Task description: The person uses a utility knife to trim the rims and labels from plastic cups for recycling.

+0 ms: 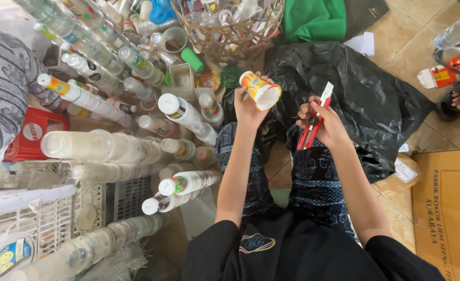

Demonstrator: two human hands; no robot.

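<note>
Here, round plastic cup [261, 89], slim red cutter [315, 120]

Orange-and-white plastic cup [261, 89] tilted sideways, red utility knife [315, 117] angled upright

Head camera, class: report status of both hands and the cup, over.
Left hand grips orange plastic cup, mouth tilted right. Right hand holds red cutter, apart from cup. Nothing between them.

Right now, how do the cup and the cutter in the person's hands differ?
The plastic cup in the left hand is round, orange and white; the utility cutter in the right hand is slim, flat and red. The cup lies tilted, mouth toward the cutter; the cutter points up. Both are held above the lap.
</note>
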